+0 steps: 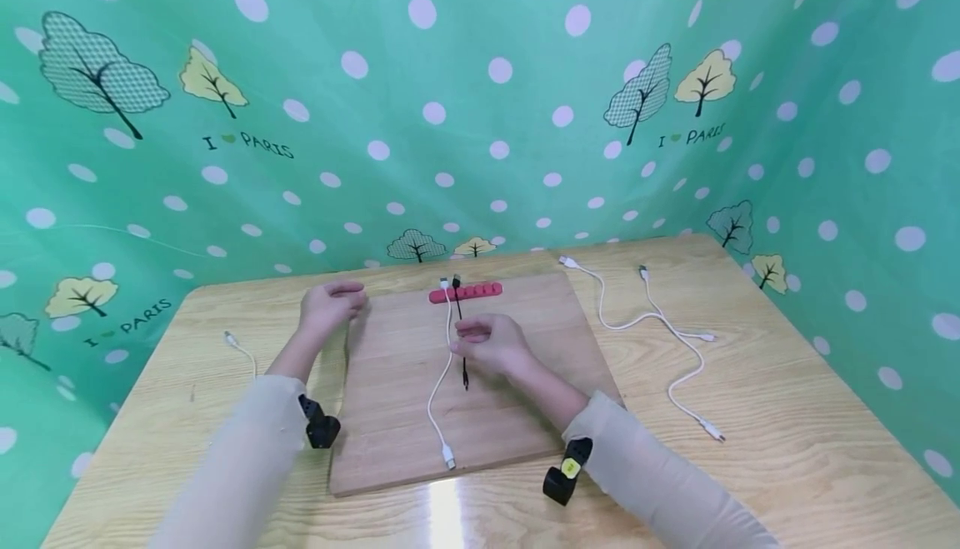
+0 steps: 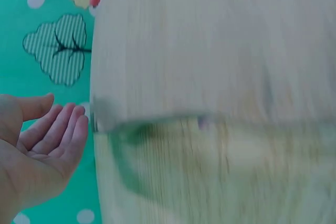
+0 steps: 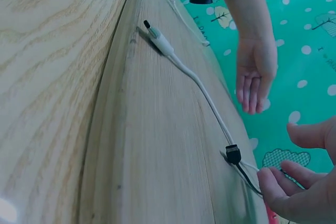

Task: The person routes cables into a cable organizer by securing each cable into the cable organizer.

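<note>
A red cable holder strip [image 1: 480, 291] with several slots lies at the far edge of a wooden board [image 1: 397, 391]. A white USB cable [image 1: 432, 403] and a short black cable [image 1: 460, 307] run from the left part of the strip toward the near side. My right hand [image 1: 497, 345] hovers over these two cables, thumb and fingers apart; its fingertips are close to them, and contact is unclear. My left hand [image 1: 330, 309] is beside the board's far left corner, palm and loosely extended fingers [image 2: 68, 124] visible, holding nothing.
Two white cables, one plain [image 1: 603, 303] and one branching [image 1: 693, 357], lie on the table right of the board. Another white cable [image 1: 242, 349] lies to the left, partly hidden by the left arm. A patterned green cloth [image 1: 480, 116] hangs behind.
</note>
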`<state>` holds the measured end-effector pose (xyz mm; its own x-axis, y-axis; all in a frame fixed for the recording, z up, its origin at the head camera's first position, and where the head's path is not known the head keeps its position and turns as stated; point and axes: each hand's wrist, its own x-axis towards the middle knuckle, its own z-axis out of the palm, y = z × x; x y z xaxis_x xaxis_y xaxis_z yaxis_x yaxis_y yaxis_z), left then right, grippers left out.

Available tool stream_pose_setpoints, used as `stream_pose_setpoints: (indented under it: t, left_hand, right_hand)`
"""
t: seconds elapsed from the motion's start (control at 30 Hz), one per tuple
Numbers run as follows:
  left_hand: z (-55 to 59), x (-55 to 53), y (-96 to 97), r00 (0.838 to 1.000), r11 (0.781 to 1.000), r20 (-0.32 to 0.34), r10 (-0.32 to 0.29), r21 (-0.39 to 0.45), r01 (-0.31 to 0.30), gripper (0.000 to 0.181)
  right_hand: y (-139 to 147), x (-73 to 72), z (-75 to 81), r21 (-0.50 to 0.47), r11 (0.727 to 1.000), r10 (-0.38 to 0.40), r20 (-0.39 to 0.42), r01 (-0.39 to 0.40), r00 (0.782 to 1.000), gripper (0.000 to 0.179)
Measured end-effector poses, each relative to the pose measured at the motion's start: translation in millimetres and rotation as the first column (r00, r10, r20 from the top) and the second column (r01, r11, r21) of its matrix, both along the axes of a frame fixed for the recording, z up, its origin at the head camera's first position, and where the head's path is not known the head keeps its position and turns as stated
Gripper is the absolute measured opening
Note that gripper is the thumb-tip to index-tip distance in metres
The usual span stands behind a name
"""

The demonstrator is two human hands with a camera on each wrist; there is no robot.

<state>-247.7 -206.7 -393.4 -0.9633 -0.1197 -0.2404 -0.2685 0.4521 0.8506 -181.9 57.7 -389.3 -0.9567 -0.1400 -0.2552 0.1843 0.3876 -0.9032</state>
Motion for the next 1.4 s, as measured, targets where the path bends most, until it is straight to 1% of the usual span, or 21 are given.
stream_pose_setpoints:
  t: [0.13,0.27,0.4,0.5,0.6,0.7,0.83,1.03,1.13,1.27,1.4]
  left_hand:
    - [-0.5,6.6,-18.4,1.000,0.999,-0.013,-0.001,-0.039,0.000,0.042]
    - [1.1,12.4,-36.8,1.000,0.996,-0.005,-0.012,-0.086,0.012,0.044]
    - [4.3,18.4,-54.0,1.000,0.992,-0.006,0.000,-0.129,-0.001,0.046]
    - [5.9,23.7,-65.1,0.999,0.981,-0.021,0.044,-0.186,-0.047,0.046]
    - [6.4,29.8,-74.6,0.994,0.961,-0.041,0.103,-0.255,-0.110,0.047]
    - [7.3,36.6,-82.8,0.987,0.943,-0.052,0.153,-0.292,-0.161,0.046]
    - [8.8,44.0,-93.7,0.975,0.926,-0.063,0.213,-0.306,-0.222,0.046]
    - [8.4,50.5,-107.1,0.950,0.896,-0.079,0.302,-0.318,-0.311,0.045]
    - [8.5,53.8,-112.5,0.944,0.892,-0.044,0.326,-0.318,-0.322,0.047]
    - [8.4,57.8,-119.2,0.937,0.894,0.036,0.348,-0.313,-0.320,0.051]
    - [4.3,57.5,-124.3,0.921,0.896,0.102,0.375,-0.295,-0.332,0.054]
  right_hand:
    - [-1.7,0.9,1.3,-0.037,0.999,0.028,0.000,-0.028,1.000,0.040]
    - [-3.7,1.5,2.1,-0.052,0.998,0.046,-0.001,-0.046,0.999,0.040]
    - [-5.7,1.4,2.4,-0.075,0.995,0.061,-0.012,-0.062,0.998,0.040]
    - [-6.6,1.8,3.1,-0.099,0.992,0.073,-0.017,-0.074,0.997,0.041]
    - [-7.2,2.3,3.1,-0.114,0.991,0.076,-0.011,-0.077,0.997,0.042]
    - [-8.0,2.4,2.1,-0.116,0.991,0.073,-0.006,-0.073,0.997,0.042]
    - [-10.4,2.4,1.0,-0.118,0.991,0.069,0.004,-0.068,0.998,0.042]
    - [-14.8,3.9,1.8,-0.114,0.991,0.072,-0.005,-0.072,0.997,0.041]
    - [-16.9,4.9,2.9,-0.112,0.991,0.075,-0.004,-0.075,0.997,0.040]
    - [-19.7,6.3,4.9,-0.110,0.991,0.081,0.005,-0.080,0.997,0.039]
    - [-20.3,7.6,6.8,-0.112,0.990,0.086,0.004,-0.085,0.996,0.038]
